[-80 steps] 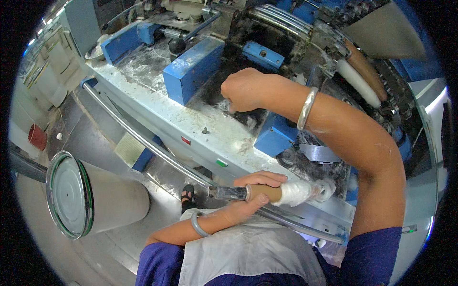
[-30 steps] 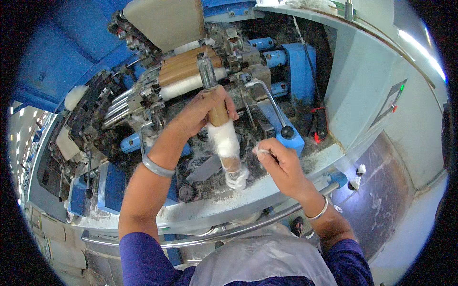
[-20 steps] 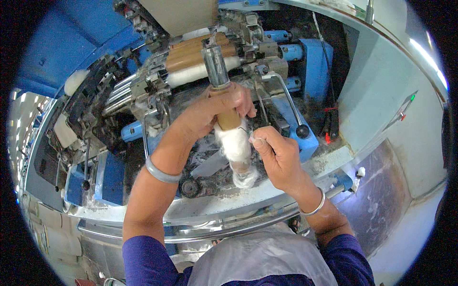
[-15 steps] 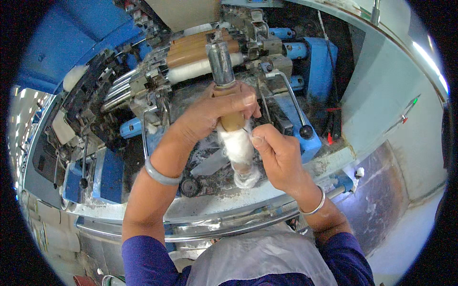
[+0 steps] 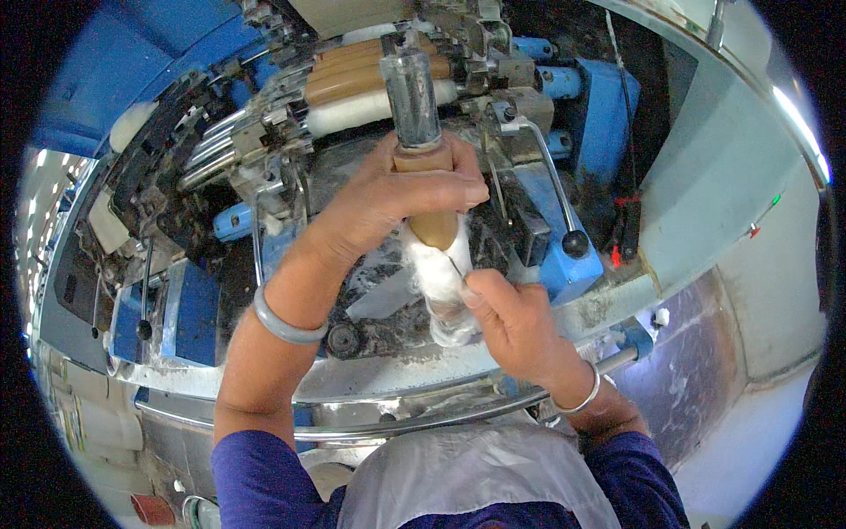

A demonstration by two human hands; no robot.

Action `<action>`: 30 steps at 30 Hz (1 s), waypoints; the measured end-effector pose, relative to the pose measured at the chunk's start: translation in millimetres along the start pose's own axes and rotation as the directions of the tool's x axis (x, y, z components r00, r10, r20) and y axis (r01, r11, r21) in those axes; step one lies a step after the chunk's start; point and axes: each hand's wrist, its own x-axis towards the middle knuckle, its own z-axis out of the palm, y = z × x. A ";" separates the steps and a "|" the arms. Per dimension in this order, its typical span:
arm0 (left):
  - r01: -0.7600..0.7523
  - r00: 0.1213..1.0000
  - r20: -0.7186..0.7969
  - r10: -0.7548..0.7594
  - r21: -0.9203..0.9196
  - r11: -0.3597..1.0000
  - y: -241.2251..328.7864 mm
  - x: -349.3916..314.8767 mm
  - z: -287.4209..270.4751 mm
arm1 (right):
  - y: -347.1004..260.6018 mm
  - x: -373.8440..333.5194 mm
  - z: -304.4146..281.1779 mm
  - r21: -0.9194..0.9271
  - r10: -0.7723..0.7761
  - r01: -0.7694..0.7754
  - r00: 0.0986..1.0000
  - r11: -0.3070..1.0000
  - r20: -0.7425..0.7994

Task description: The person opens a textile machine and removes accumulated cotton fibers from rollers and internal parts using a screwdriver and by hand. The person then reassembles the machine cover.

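Observation:
Upright in front of me, tilted slightly, is a tan roller (image 5: 434, 231) with a bare metal end (image 5: 412, 101) at its far side. My left hand (image 5: 397, 187) is closed around its upper part. White cotton fibre (image 5: 434, 271) wraps the roller's lower part, below that hand. Between the thumb and fingers of my right hand (image 5: 520, 326) is a thin dark pick (image 5: 455, 264), its tip against the edge of the cotton. The pick's other end is hidden inside the hand.
Behind the roller, a machine carries brown rollers (image 5: 352, 84) and a cotton-covered roller (image 5: 352, 115). A lever with a black knob (image 5: 575, 244) stands on the right, another knob (image 5: 144, 330) on the left. A metal rail (image 5: 476, 413) crosses in front of my body.
My right hand has drawn the pick a little toward me along the cotton, and more of the pick shows. My left hand keeps its hold on the roller.

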 end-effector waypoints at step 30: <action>0.063 0.989 -0.141 -0.052 0.072 0.995 7.2 -3.1 10.4 | 2.9 2.8 -15.8 0.247 0.083 -0.071 0.996 0.967 -0.039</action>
